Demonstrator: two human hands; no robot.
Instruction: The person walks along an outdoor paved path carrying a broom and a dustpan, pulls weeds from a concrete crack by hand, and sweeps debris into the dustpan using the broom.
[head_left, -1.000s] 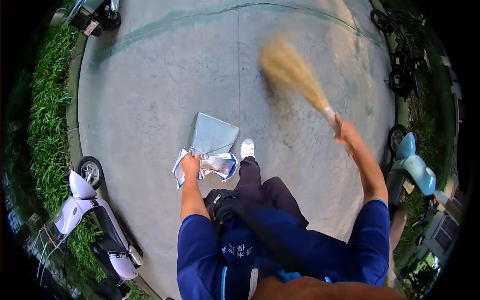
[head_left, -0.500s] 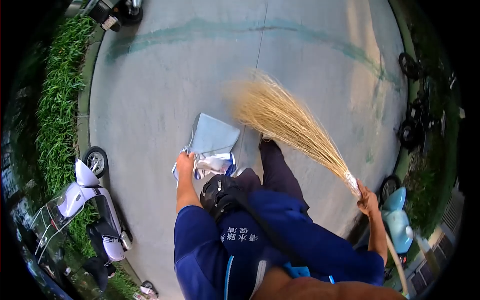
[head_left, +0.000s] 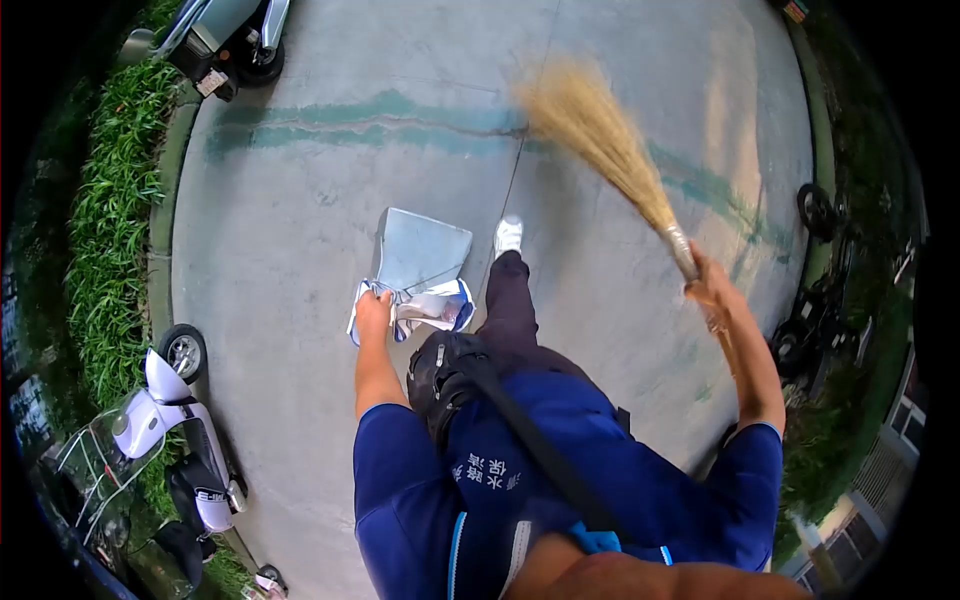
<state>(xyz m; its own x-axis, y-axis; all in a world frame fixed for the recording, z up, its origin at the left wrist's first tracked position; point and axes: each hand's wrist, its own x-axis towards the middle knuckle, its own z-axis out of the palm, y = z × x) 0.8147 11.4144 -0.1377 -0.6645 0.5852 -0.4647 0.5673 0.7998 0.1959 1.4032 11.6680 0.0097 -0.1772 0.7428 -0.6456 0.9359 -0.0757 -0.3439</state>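
Observation:
My right hand (head_left: 708, 285) is closed around the wrapped neck of a straw broom (head_left: 630, 165). Its bristles fan out ahead and to the left over the pavement, and their tips are smeared by motion. In my left hand (head_left: 373, 312) I grip a metal dustpan (head_left: 425, 248) together with a white and blue plastic bag (head_left: 432, 307) bunched at its near end. The exact handle under my left fingers is hidden. What lies in the bag I cannot make out. One foot in a white shoe (head_left: 509, 235) is stretched forward between dustpan and broom.
Grey concrete pavement (head_left: 300, 260) with a cracked green stripe runs ahead. A lilac scooter (head_left: 190, 430) stands at left, a grey scooter (head_left: 225, 40) at upper left, and dark two-wheelers (head_left: 815, 320) at right. Grass (head_left: 115, 210) borders the left curb (head_left: 165, 210).
The broom has swung forward, away from my body, and my right arm has reached out with it. The dustpan stays in my left hand. I have walked forward; the green stripe is nearer.

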